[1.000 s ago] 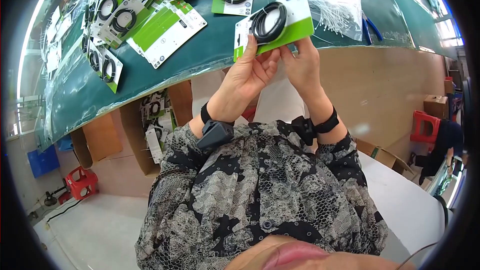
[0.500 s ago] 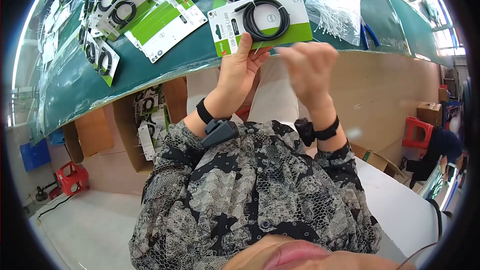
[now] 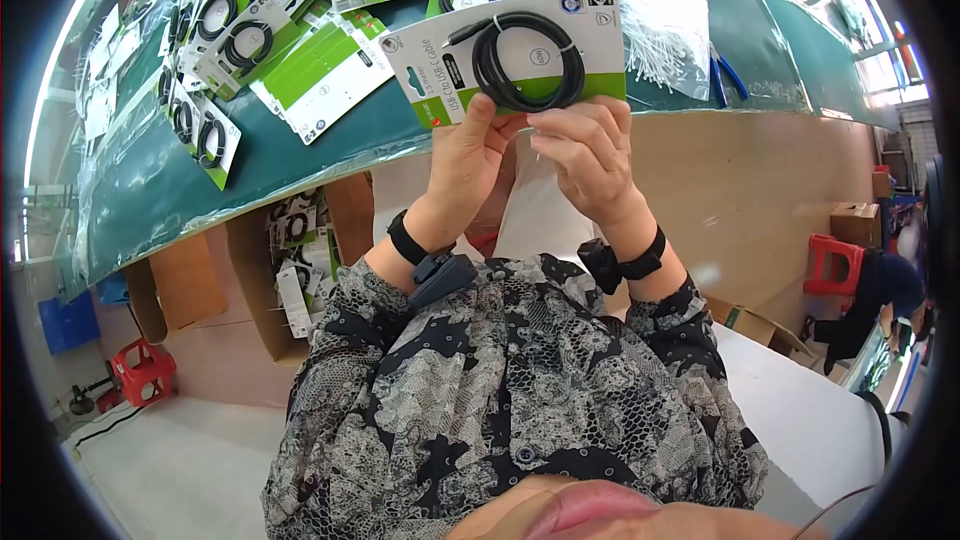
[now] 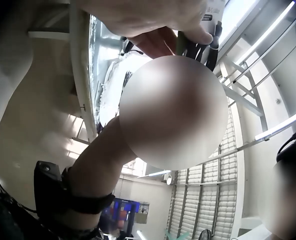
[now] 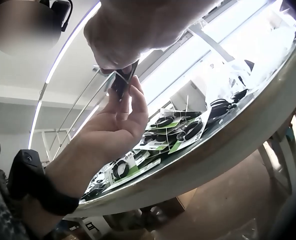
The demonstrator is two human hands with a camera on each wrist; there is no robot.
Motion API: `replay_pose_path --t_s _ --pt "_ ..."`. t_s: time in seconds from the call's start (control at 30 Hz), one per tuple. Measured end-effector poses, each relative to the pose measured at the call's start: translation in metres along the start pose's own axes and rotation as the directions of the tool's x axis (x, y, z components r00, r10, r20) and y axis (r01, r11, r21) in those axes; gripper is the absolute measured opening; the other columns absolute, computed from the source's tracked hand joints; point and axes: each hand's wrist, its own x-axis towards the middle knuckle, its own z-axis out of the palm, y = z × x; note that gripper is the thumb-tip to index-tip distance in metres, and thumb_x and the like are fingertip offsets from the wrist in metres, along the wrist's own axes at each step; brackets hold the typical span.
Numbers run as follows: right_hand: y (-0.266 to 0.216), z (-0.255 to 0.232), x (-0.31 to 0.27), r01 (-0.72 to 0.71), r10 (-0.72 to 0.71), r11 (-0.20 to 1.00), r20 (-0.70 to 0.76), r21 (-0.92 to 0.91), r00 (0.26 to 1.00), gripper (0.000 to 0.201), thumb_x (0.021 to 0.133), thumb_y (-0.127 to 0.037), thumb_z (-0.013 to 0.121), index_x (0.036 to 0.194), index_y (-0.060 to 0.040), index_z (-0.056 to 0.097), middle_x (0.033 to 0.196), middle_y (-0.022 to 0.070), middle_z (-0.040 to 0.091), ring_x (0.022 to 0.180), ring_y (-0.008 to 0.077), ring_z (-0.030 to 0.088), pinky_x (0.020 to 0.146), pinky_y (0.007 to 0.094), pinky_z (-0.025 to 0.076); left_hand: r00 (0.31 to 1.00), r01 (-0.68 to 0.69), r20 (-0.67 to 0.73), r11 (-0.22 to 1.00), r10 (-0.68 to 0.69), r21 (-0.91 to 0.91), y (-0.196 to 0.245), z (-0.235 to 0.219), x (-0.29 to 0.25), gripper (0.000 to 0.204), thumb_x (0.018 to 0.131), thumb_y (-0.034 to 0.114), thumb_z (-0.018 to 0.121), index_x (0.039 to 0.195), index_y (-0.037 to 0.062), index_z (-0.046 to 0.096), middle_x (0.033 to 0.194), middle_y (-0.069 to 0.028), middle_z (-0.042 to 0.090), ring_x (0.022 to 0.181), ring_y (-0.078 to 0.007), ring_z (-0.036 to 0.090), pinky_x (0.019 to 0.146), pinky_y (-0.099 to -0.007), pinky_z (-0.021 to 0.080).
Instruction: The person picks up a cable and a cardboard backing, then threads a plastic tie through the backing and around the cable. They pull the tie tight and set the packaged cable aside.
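Both hands, left hand (image 3: 470, 155) and right hand (image 3: 585, 150), pinching cable card (image 3: 505, 55) above green table (image 3: 300, 145).

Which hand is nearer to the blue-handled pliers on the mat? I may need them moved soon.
The right hand: it holds the cable card's lower edge, on the side towards the pliers. The left hand grips the card farther away.

Cable card (image 3: 510, 55): white backing card with green band along lower edge, black print reading "USB to USB Cable" near left end, hang slot at left. Black cable (image 3: 527, 62) coiled in flat ring on card face, tied on, one plug end pointing up-left. Card held up off surface, face to head camera, tilted slightly, left end lower.
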Motion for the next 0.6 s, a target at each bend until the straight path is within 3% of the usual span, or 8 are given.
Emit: replay_pose_path --t_s 0.1,0.17,0.33,0.4,0.5,0.6 --pt "-0.01 -0.002 0.007 -0.215 0.216 0.975 -0.028 0.056 0.976 0.018 0.069 0.003 0.062 0.083 -0.0072 0.056 0.103 0.006 0.062 0.074 0.0209 0.057 0.075 0.0344 0.041 0.999 -0.024 0.024 0.998 0.023 0.052 0.0 -0.005 0.001 0.032 0.087 0.015 0.06 0.116 0.006 0.05 0.108 -0.0064 0.06 0.093 -0.0205 0.061 0.083 -0.0355 0.052" --pt "-0.01 -0.001 0.007 -0.212 0.212 0.977 0.001 0.017 0.977 0.018 0.069 0.003 0.062 0.083 -0.007 0.056 0.103 0.007 0.062 0.075 0.0215 0.057 0.076 0.0345 0.041 0.997 -0.078 0.018 0.987 0.076 0.14 0.0 -0.006 0.003 0.031 0.087 0.011 0.06 0.115 0.0049 0.05 0.108 -0.0069 0.06 0.092 -0.021 0.061 0.081 -0.0357 0.053" --pt "-0.005 0.0 0.008 -0.176 0.18 0.983 0.075 -0.055 0.981 0.018 0.069 0.003 0.062 0.082 -0.0065 0.056 0.102 0.0094 0.063 0.077 0.0237 0.058 0.078 0.0335 0.041 0.997 -0.06 -0.041 0.986 0.067 0.158 0.0 0.0 0.001 0.03 0.086 0.005 0.059 0.115 0.0039 0.05 0.106 -0.0069 0.059 0.092 -0.0201 0.061 0.08 -0.0348 0.054" --pt "-0.003 0.0 0.008 -0.173 0.178 0.983 0.08 -0.061 0.981 0.018 0.069 0.004 0.063 0.081 -0.0065 0.056 0.101 0.0097 0.063 0.077 0.0242 0.059 0.078 0.033 0.041 0.992 -0.087 -0.062 0.957 0.108 0.275 0.001 -0.001 -0.001 0.032 0.085 0.003 0.059 0.115 0.0035 0.049 0.106 -0.0068 0.059 0.092 -0.0194 0.06 0.079 -0.034 0.054" --pt "0.004 0.004 0.001 -0.272 0.268 0.949 0.045 0.161 0.962 0.016 0.07 0.005 0.062 0.081 -0.0057 0.057 0.099 0.0095 0.064 0.078 0.026 0.06 0.077 0.0346 0.043 0.987 -0.121 -0.058 0.939 0.147 0.321 0.004 0.0 -0.001 0.031 0.084 0.001 0.06 0.114 0.0028 0.051 0.105 -0.0075 0.059 0.091 -0.019 0.06 0.078 -0.0333 0.055" --pt "-0.006 0.003 -0.004 -0.332 0.348 0.905 -0.012 0.264 0.938 0.016 0.072 0.005 0.061 0.083 -0.0056 0.059 0.098 0.0097 0.064 0.08 0.026 0.061 0.076 0.0362 0.046 0.981 -0.169 -0.04 0.939 0.19 0.298 0.012 0.0 -0.002 0.027 0.083 0.0 0.061 0.109 0.0016 0.055 0.104 -0.009 0.06 0.089 -0.0189 0.061 0.077 -0.0326 0.054"
